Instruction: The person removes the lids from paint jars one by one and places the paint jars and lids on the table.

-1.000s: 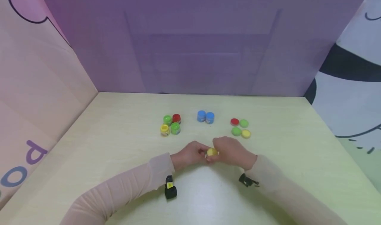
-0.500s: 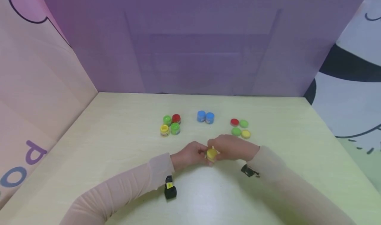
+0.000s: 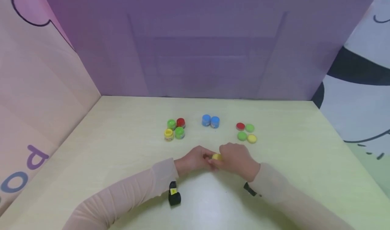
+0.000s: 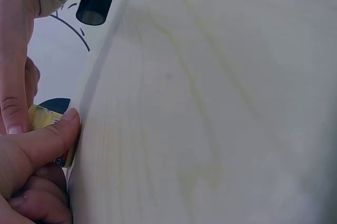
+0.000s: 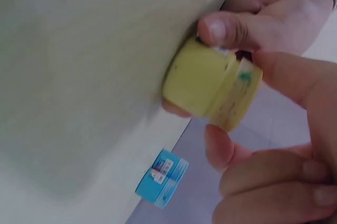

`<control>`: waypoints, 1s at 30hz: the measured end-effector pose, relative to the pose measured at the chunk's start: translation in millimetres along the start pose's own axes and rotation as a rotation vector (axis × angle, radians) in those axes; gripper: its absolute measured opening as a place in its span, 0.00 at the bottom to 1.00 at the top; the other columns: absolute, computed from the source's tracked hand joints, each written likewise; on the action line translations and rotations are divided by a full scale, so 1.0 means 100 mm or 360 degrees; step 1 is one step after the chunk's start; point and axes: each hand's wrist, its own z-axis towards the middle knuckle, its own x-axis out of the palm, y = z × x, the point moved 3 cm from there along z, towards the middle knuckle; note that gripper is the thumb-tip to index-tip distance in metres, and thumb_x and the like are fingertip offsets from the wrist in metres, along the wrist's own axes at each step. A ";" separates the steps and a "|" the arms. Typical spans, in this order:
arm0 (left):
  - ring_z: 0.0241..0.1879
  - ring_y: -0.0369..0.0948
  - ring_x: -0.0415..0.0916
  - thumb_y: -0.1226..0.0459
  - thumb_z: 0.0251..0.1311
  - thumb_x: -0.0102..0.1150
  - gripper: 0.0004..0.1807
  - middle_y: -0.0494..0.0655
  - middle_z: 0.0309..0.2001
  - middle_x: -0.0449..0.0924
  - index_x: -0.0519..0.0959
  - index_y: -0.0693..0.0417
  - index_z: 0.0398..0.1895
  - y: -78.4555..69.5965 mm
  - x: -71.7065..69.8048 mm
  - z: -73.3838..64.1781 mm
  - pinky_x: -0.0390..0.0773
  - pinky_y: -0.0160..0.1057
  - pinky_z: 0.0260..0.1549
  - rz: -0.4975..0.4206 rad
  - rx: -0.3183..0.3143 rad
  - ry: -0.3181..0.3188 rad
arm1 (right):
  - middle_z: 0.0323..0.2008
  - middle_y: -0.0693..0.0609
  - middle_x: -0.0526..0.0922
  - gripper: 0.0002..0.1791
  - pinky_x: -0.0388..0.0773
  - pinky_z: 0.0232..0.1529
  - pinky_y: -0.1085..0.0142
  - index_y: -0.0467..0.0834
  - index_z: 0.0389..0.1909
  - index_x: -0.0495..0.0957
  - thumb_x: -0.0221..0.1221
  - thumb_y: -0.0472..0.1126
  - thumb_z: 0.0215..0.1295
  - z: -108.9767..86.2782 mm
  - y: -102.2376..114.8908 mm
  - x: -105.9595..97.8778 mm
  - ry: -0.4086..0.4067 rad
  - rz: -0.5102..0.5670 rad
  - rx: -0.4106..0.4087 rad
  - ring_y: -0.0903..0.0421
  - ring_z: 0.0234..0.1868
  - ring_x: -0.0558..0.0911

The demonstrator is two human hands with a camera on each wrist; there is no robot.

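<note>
Between my hands is a small yellow jar (image 5: pixel 197 76) with a yellow lid (image 5: pixel 237 97), held low over the table near the middle in the head view. My left hand (image 3: pixel 195 159) grips the jar's body, its thumb along the side. With thumb and index finger my right hand (image 3: pixel 237 158) pinches the lid's rim, the other fingers curled. The right wrist view shows the jar tilted, its lid seated on the body. Much of the jar is hidden behind fingers in the head view.
Beyond my left hand stand lidless jars: a yellow jar (image 3: pixel 169 135), a red jar (image 3: pixel 181 123) and two green. Two blue jars (image 3: pixel 206 120) stand behind the hands. Red, green and yellow loose lids (image 3: pixel 252 139) lie at right. A purple panel (image 3: pixel 207 54) borders the table's back.
My right hand turned about the lid, its knuckles swinging left and up, then back right. The left hand kept its hold on the jar. The loose jars and lids stayed put.
</note>
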 end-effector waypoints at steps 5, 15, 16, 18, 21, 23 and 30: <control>0.48 0.37 0.75 0.69 0.51 0.66 0.16 0.37 0.43 0.83 0.84 0.44 0.43 0.01 -0.01 0.00 0.69 0.44 0.56 0.0011 0.0010 0.0002 | 0.11 0.55 0.62 0.27 0.57 0.14 0.70 0.45 0.12 0.63 0.62 0.58 0.55 -0.03 0.03 -0.01 -0.0046 0.0024 0.0065 0.59 0.13 0.62; 0.48 0.37 0.76 0.67 0.52 0.66 0.13 0.38 0.42 0.84 0.84 0.44 0.42 0.00 -0.01 0.00 0.69 0.45 0.56 0.0024 0.0016 0.0021 | 0.14 0.53 0.66 0.22 0.60 0.16 0.70 0.43 0.20 0.68 0.64 0.54 0.56 -0.02 0.04 -0.02 0.0023 0.0015 0.0004 0.58 0.16 0.65; 0.49 0.37 0.76 0.67 0.53 0.66 0.13 0.38 0.42 0.84 0.84 0.45 0.42 0.00 -0.01 -0.01 0.69 0.45 0.56 0.0023 0.0016 0.0021 | 0.15 0.53 0.66 0.21 0.61 0.17 0.70 0.43 0.21 0.68 0.64 0.54 0.56 -0.02 0.03 -0.02 0.0033 0.0021 -0.0008 0.58 0.16 0.66; 0.49 0.37 0.76 0.67 0.53 0.66 0.13 0.38 0.43 0.83 0.84 0.44 0.42 -0.01 -0.01 -0.01 0.69 0.45 0.56 0.0025 0.0018 0.0026 | 0.15 0.54 0.66 0.20 0.61 0.18 0.70 0.43 0.23 0.69 0.64 0.53 0.56 -0.01 0.02 -0.01 0.0058 0.0034 -0.0047 0.58 0.17 0.66; 0.46 0.35 0.76 0.67 0.54 0.65 0.13 0.37 0.43 0.83 0.84 0.44 0.43 -0.01 -0.01 -0.01 0.70 0.42 0.54 0.0043 0.0021 0.0027 | 0.16 0.54 0.66 0.19 0.62 0.19 0.70 0.42 0.25 0.70 0.64 0.52 0.56 0.00 0.00 -0.02 0.0099 0.0061 -0.0122 0.59 0.18 0.66; 0.41 0.35 0.74 0.67 0.54 0.64 0.13 0.37 0.40 0.83 0.84 0.44 0.43 -0.02 -0.01 -0.01 0.72 0.39 0.48 0.0062 0.0019 0.0023 | 0.16 0.54 0.67 0.18 0.62 0.20 0.70 0.43 0.26 0.70 0.65 0.51 0.56 0.01 -0.01 -0.04 0.0131 0.0084 -0.0183 0.59 0.18 0.65; 0.31 0.37 0.67 0.65 0.52 0.68 0.15 0.39 0.29 0.77 0.84 0.43 0.45 -0.03 -0.01 -0.02 0.68 0.35 0.35 0.0084 0.0001 0.0011 | 0.20 0.57 0.70 0.12 0.68 0.27 0.70 0.45 0.30 0.70 0.65 0.41 0.56 0.02 -0.02 -0.13 0.0265 0.0145 -0.0365 0.60 0.23 0.68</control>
